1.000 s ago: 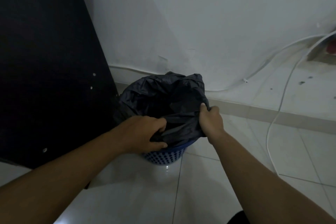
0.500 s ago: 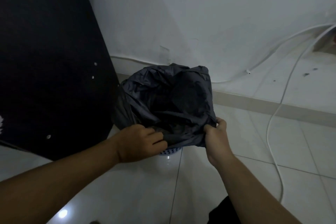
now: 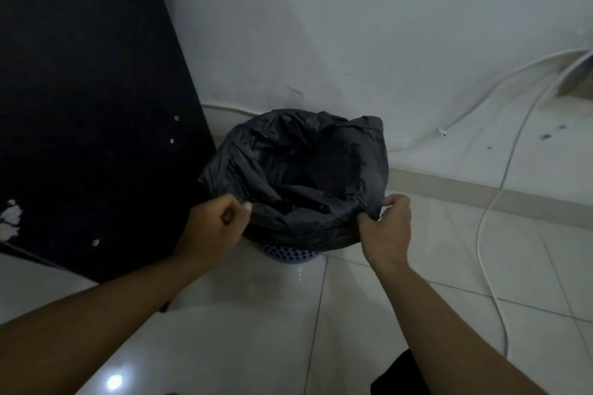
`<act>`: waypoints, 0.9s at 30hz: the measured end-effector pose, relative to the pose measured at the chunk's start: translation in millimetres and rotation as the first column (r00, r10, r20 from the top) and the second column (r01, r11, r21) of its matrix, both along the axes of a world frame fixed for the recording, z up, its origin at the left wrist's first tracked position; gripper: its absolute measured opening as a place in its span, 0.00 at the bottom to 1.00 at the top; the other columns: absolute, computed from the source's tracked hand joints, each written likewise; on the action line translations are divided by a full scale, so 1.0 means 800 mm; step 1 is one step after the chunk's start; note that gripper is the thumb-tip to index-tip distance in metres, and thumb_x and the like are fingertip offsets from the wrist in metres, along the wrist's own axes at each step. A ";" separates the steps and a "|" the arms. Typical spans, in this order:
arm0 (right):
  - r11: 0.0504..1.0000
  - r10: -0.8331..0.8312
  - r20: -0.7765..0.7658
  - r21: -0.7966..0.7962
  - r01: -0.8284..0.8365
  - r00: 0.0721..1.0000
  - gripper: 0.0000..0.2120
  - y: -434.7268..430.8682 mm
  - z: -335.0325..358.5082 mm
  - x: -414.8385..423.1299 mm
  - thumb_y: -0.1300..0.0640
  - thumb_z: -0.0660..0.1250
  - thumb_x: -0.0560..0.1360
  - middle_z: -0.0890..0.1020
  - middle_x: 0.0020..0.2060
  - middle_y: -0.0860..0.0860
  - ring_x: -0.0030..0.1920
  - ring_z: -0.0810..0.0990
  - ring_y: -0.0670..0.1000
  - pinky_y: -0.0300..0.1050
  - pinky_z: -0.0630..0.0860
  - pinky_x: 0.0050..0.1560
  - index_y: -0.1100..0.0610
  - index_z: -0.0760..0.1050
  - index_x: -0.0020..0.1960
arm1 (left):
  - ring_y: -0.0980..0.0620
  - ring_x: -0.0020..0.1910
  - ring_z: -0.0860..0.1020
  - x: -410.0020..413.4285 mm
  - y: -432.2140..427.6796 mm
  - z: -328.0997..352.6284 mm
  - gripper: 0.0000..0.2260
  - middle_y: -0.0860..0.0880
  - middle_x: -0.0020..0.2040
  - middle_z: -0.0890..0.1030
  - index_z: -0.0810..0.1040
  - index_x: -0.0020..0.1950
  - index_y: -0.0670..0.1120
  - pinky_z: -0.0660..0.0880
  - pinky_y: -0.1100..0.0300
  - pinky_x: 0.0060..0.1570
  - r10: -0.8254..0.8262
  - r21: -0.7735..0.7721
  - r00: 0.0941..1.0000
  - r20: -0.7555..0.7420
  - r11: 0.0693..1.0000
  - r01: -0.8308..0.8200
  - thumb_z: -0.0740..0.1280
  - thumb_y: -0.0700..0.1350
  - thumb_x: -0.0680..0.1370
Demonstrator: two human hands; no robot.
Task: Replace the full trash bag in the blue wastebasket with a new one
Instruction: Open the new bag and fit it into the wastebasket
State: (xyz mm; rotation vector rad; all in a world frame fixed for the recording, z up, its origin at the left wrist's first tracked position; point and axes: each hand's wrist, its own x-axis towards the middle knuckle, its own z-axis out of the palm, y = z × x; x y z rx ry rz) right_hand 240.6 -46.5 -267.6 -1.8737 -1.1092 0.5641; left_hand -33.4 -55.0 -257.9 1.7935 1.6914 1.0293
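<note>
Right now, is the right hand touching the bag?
Touching. The head view shows the right hand pinching the bag at its near right rim, with thumb and fingers closed on the black plastic.

The left forearm (image 3: 96, 314) comes in from the lower left and the right forearm (image 3: 442, 324) from the lower right, both bare, stretched forward and angled slightly toward each other. The left hand (image 3: 214, 225) is curled in a loose fist, knuckles up, pinching the near-left rim of the bag (image 3: 308, 176). The right hand (image 3: 387, 228) is level with it and well apart, thumb and fingertips pinching the near-right rim.
</note>
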 end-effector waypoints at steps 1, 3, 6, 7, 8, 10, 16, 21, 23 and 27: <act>0.997 0.038 0.061 0.066 -0.042 0.997 0.16 0.004 0.004 -0.004 0.64 0.69 0.67 0.72 0.42 0.51 0.43 0.74 0.56 0.53 0.73 0.43 0.55 0.65 0.49 | 0.51 0.33 0.77 0.006 0.008 0.004 0.16 0.47 0.32 0.77 0.74 0.36 0.42 0.73 0.57 0.34 0.126 -0.033 0.991 0.039 0.992 -0.125 0.67 0.52 0.78; 0.981 0.099 0.156 0.148 -0.122 0.983 0.14 0.013 0.013 -0.013 0.66 0.67 0.68 0.71 0.44 0.51 0.45 0.73 0.55 0.52 0.71 0.47 0.57 0.68 0.51 | 0.50 0.38 0.77 0.013 0.028 0.008 0.12 0.48 0.39 0.78 0.74 0.42 0.44 0.73 0.58 0.35 0.276 -0.101 0.961 0.020 0.957 -0.272 0.69 0.51 0.78; 0.981 0.151 0.128 0.104 -0.165 0.980 0.13 0.028 0.025 -0.022 0.68 0.63 0.72 0.70 0.51 0.53 0.48 0.72 0.53 0.43 0.68 0.51 0.59 0.71 0.56 | 0.50 0.48 0.76 0.015 0.054 0.012 0.14 0.48 0.56 0.74 0.73 0.55 0.47 0.75 0.57 0.45 0.415 -0.212 0.910 0.017 0.891 -0.402 0.68 0.54 0.77; 0.987 0.138 0.118 0.071 -0.147 0.983 0.14 0.032 0.026 -0.022 0.68 0.61 0.74 0.71 0.53 0.55 0.50 0.73 0.54 0.38 0.66 0.52 0.59 0.73 0.57 | 0.48 0.51 0.76 0.013 0.062 0.013 0.16 0.47 0.59 0.73 0.72 0.60 0.46 0.76 0.53 0.50 0.443 -0.247 0.896 0.022 0.871 -0.424 0.67 0.54 0.78; 0.991 0.118 0.116 0.041 -0.124 0.986 0.14 0.036 0.025 -0.019 0.69 0.60 0.75 0.71 0.55 0.57 0.52 0.74 0.55 0.36 0.65 0.52 0.60 0.75 0.58 | 0.47 0.53 0.76 0.010 0.068 0.011 0.18 0.45 0.61 0.73 0.71 0.63 0.45 0.76 0.51 0.54 0.460 -0.290 0.887 0.028 0.853 -0.433 0.67 0.54 0.78; 0.998 0.059 0.075 0.014 -0.060 0.995 0.16 0.040 0.023 -0.013 0.70 0.58 0.75 0.74 0.56 0.59 0.53 0.76 0.57 0.36 0.65 0.54 0.61 0.76 0.58 | 0.43 0.56 0.77 0.001 0.080 0.003 0.19 0.43 0.62 0.76 0.72 0.65 0.43 0.76 0.48 0.58 0.473 -0.392 0.880 0.043 0.818 -0.420 0.63 0.54 0.80; 0.984 -0.018 -0.099 -0.179 0.000 0.995 0.17 0.045 0.013 -0.004 0.70 0.55 0.73 0.81 0.40 0.57 0.43 0.79 0.59 0.55 0.78 0.47 0.59 0.76 0.54 | 0.44 0.45 0.80 -0.003 0.095 0.002 0.23 0.43 0.53 0.81 0.78 0.57 0.41 0.80 0.52 0.41 0.584 -0.610 0.742 0.329 0.731 -0.305 0.55 0.60 0.82; 0.982 -0.077 -0.101 -0.178 0.058 0.992 0.17 0.063 0.029 0.006 0.64 0.58 0.76 0.79 0.56 0.60 0.55 0.78 0.61 0.49 0.73 0.52 0.62 0.75 0.63 | 0.39 0.58 0.77 -0.012 0.111 -0.003 0.29 0.40 0.66 0.74 0.71 0.68 0.41 0.77 0.49 0.55 0.570 -0.474 0.816 0.099 0.748 -0.465 0.63 0.61 0.77; 0.997 -0.019 -0.082 -0.078 0.013 0.996 0.20 0.076 0.041 0.002 0.60 0.57 0.77 0.76 0.60 0.60 0.58 0.76 0.60 0.48 0.72 0.56 0.60 0.70 0.67 | 0.38 0.65 0.71 -0.009 0.119 0.005 0.29 0.40 0.70 0.67 0.65 0.73 0.43 0.73 0.47 0.62 0.500 -0.278 0.865 -0.047 0.825 -0.492 0.67 0.54 0.77; 0.952 0.238 -0.081 -0.181 -0.249 0.968 0.26 0.092 0.046 -0.014 0.58 0.60 0.78 0.70 0.63 0.56 0.59 0.72 0.59 0.52 0.71 0.63 0.55 0.58 0.75 | 0.39 0.56 0.77 -0.001 0.139 0.003 0.20 0.40 0.62 0.76 0.70 0.67 0.42 0.77 0.48 0.55 0.363 -0.417 0.930 -0.058 0.838 -0.353 0.66 0.48 0.78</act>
